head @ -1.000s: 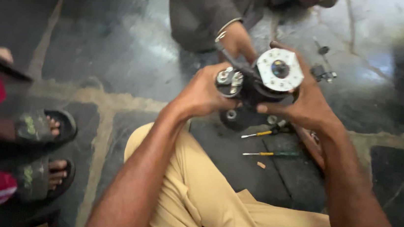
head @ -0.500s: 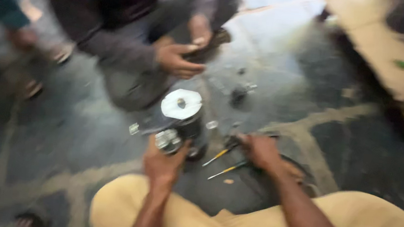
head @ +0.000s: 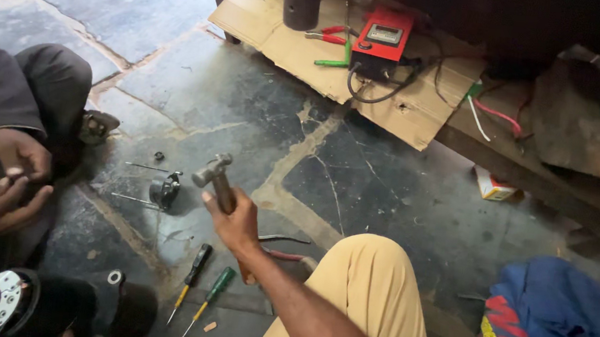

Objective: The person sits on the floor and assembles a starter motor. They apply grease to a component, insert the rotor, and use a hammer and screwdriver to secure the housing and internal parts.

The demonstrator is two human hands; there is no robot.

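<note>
A hammer [head: 215, 179] is held up in the right hand [head: 239, 225]. The fingers are wrapped tight around its brown handle, and the grey metal head points up and to the left. It is lifted off the dark stone floor [head: 386, 191]. A moment ago this hand was down by the screwdrivers, with no hammer seen in it.

The left hand is not seen now. Before, it was resting on the round motor with the silver plate on top. Whether it is open or closed cannot be told.

The motor [head: 15, 306] is now seen at the bottom left corner, lying on its side. Earlier it was right in the middle, between both hands. The view has been turned to the right.

Two screwdrivers lie on the floor just under the raised hand, one with a black handle [head: 191, 272] and one with a green handle [head: 211, 295]. A small round metal part [head: 164, 188] with thin rods lies near the hammer head.

Another person's two hands [head: 1, 184] are seen at the left, held close together.

Farther back, a red box [head: 379, 44] with a wire is set on a sheet of cardboard [head: 283, 39]. A blue cloth [head: 557, 318] lies at the right.
</note>
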